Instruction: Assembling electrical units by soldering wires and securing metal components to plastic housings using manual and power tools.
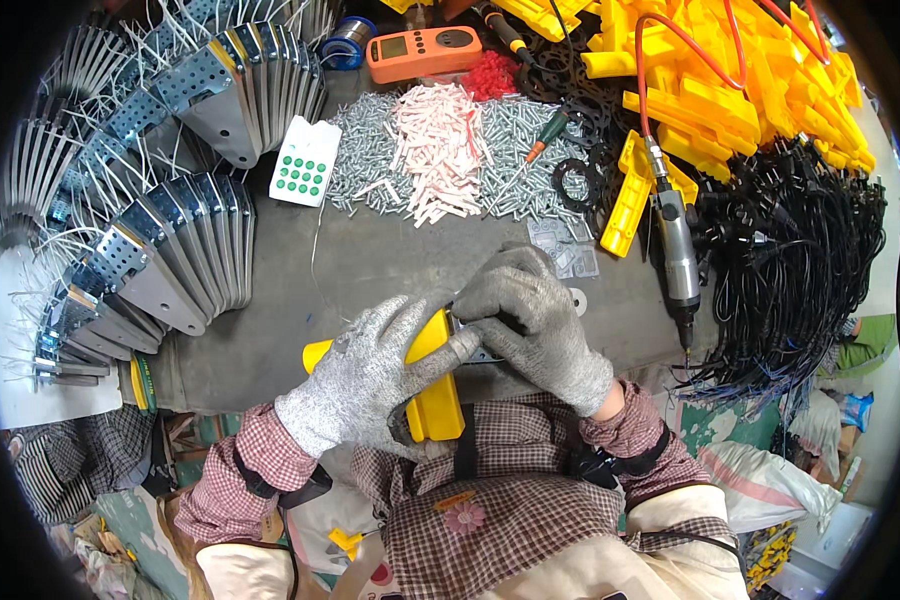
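My left hand [365, 370], in a grey knitted glove, is closed around a yellow plastic housing [436, 412] at the near edge of the table. The housing's lower end sticks out below my thumb, and another yellow part shows left of the hand. My right hand [535, 325], gloved too, has its fingers pinched together at the housing's upper right side. A bit of shiny metal [483, 355] shows beneath those fingers. Whatever small thing the right fingertips hold is hidden.
Screws [365, 150] and pink sleeves [438, 145] lie heaped at the back. Metal brackets with white wires [185, 250] stand at left. An air screwdriver [678, 260] lies at right, beside black cables [790, 260] and piled yellow housings [710, 90]. An orange meter [423, 53] sits behind.
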`<state>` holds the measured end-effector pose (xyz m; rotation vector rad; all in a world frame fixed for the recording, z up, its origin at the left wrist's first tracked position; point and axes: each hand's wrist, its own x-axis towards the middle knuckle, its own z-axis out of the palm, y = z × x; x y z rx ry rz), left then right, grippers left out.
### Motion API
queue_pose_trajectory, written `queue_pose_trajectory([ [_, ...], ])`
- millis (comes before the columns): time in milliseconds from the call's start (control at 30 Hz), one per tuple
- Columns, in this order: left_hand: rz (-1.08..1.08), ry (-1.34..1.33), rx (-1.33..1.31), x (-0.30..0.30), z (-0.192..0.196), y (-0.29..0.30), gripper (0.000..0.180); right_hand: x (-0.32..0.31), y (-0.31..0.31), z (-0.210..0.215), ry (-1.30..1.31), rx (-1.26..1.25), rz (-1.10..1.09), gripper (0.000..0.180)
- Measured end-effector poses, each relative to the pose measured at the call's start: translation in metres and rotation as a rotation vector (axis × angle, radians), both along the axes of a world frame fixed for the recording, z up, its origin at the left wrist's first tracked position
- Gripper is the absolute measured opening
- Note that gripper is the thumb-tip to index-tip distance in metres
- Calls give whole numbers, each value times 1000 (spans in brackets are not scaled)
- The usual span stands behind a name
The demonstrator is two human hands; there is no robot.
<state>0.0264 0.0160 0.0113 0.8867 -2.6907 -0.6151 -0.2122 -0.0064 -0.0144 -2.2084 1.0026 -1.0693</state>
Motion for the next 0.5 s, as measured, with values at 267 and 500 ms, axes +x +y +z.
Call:
queue_pose_trajectory([
  [267, 6, -36, -94, 0, -9, 1, 105, 11, 14, -13, 55, -25, -192, 36],
  [500, 33, -69, -53, -6, -9, 5, 106, 13, 24, -11, 96, -58, -231, 55],
])
